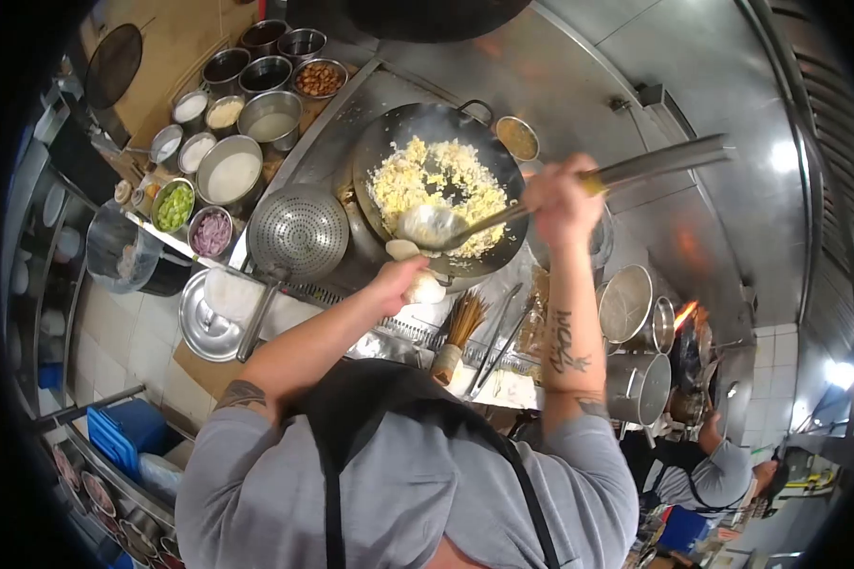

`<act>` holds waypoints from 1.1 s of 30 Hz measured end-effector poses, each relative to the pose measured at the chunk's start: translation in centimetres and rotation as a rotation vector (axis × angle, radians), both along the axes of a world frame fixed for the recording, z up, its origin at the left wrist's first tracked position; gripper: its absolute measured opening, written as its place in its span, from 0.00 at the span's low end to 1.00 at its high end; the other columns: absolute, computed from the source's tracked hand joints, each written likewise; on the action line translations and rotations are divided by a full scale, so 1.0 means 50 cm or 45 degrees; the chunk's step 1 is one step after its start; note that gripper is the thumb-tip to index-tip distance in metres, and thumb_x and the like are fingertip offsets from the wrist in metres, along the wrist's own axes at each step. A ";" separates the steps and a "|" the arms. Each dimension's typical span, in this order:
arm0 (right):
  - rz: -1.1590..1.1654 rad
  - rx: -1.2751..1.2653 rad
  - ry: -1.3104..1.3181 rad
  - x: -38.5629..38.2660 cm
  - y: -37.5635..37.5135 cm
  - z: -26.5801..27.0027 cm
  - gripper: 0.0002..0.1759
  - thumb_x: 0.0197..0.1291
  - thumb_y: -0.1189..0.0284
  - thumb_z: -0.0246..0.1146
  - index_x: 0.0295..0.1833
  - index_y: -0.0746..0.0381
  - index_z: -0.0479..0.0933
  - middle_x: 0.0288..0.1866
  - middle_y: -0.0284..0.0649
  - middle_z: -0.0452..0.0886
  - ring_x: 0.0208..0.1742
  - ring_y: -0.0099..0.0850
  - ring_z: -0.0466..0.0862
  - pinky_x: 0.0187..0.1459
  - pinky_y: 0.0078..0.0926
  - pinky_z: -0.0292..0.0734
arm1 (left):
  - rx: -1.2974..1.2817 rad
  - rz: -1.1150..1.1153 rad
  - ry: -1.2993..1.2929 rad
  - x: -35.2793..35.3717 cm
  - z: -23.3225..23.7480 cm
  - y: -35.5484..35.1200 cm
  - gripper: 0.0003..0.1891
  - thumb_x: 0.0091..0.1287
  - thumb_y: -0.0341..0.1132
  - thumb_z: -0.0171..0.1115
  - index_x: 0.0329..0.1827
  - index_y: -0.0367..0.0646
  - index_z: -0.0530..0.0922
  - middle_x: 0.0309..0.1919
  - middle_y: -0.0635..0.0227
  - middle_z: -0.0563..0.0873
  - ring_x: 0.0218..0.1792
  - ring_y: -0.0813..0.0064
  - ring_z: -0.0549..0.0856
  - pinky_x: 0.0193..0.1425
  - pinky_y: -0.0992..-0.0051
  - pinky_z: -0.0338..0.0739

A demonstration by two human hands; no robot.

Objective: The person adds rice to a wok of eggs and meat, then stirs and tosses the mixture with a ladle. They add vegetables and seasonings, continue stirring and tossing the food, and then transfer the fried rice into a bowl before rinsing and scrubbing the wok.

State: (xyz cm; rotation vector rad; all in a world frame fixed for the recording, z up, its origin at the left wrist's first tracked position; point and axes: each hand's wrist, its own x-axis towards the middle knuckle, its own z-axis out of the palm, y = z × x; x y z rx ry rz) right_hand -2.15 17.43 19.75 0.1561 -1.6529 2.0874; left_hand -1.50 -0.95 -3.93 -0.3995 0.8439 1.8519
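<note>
A black wok holds yellow-white fried rice. My right hand grips the long metal handle of a ladle, whose bowl rests in the rice at the wok's near side. My left hand is closed on a white cloth at the wok's near rim.
A perforated skimmer lies left of the wok. Several metal bowls of ingredients stand on the far-left counter. A bamboo brush and tongs lie by the stove front. At right, another person works beside pots and a flame.
</note>
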 end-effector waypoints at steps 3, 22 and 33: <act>-0.073 -0.118 -0.030 -0.001 0.132 -0.062 0.15 0.55 0.79 0.58 0.24 0.54 0.60 0.15 0.29 0.61 0.13 0.21 0.59 0.15 0.25 0.55 | -0.068 -0.049 0.018 -0.008 -0.011 0.008 0.13 0.67 0.34 0.61 0.49 0.34 0.76 0.39 0.58 0.85 0.36 0.63 0.88 0.38 0.63 0.87; -0.413 -0.213 0.084 -0.055 0.062 -0.039 0.13 0.58 0.76 0.56 0.24 0.55 0.61 0.15 0.27 0.57 0.13 0.20 0.55 0.16 0.25 0.49 | -0.171 -0.048 0.060 0.116 0.008 -0.067 0.12 0.68 0.33 0.55 0.49 0.34 0.75 0.42 0.54 0.85 0.37 0.60 0.88 0.41 0.61 0.87; -0.512 -0.128 -0.018 -0.039 0.027 -0.054 0.13 0.55 0.82 0.58 0.26 0.56 0.62 0.16 0.30 0.63 0.12 0.22 0.62 0.13 0.25 0.55 | -0.121 -0.167 0.056 0.054 -0.028 -0.007 0.11 0.65 0.32 0.56 0.44 0.33 0.77 0.39 0.53 0.86 0.38 0.57 0.88 0.45 0.56 0.85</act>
